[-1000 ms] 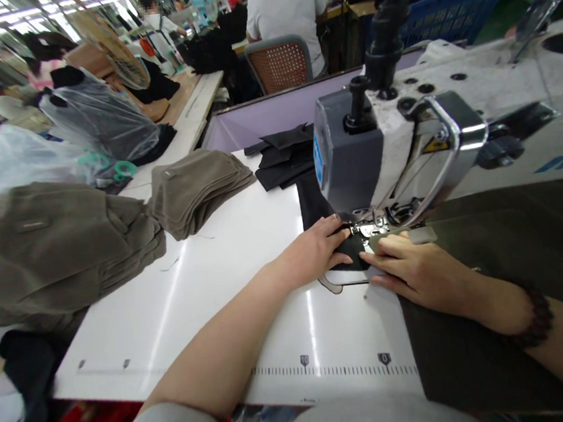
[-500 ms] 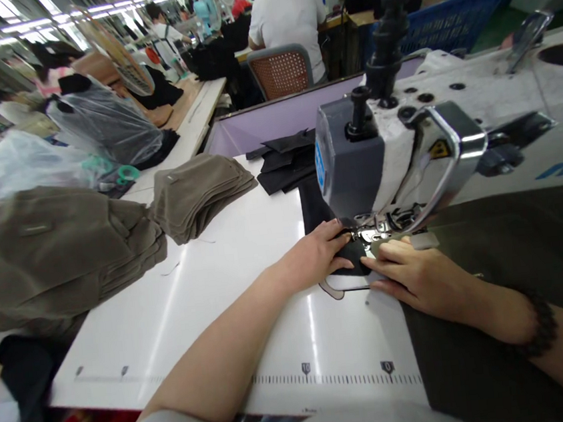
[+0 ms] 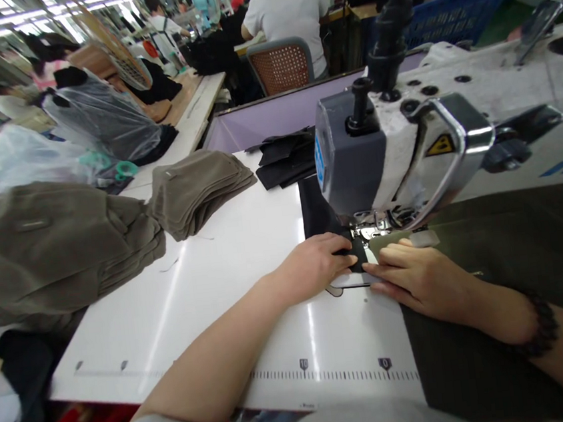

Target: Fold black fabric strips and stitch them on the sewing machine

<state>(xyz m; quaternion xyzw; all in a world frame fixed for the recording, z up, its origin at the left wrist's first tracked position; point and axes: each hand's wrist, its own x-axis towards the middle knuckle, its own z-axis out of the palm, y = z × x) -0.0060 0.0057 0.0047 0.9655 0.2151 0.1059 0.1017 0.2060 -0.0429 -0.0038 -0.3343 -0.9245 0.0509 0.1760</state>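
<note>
A sewing machine head [image 3: 353, 153] stands over the white table, its presser foot [image 3: 371, 231] low on the cloth. Under its left side lies a black fabric strip [image 3: 316, 204], running from behind the foot toward me. My left hand [image 3: 317, 264] rests on this strip just left of the foot, fingers spread and flat, thumb apart. At the foot's right, my right hand [image 3: 414, 277] has its fingers bent together on the edge of a dark olive fabric panel [image 3: 457, 353]. Its index fingertip touches the black strip's edge. The needle point cannot be made out.
Two stacks of brown-grey cut pieces, a larger one [image 3: 38, 243] and a smaller one [image 3: 198, 186], lie on the left. Black pieces [image 3: 286, 157] are piled behind the machine. A printed ruler [image 3: 339, 374] runs along the table's front edge. A person [image 3: 286, 16] sits beyond the purple partition [image 3: 261, 116].
My left hand has slid a little toward me along the black strip, away from the needle area. My right hand stays almost where it was. The view has shifted slightly.
</note>
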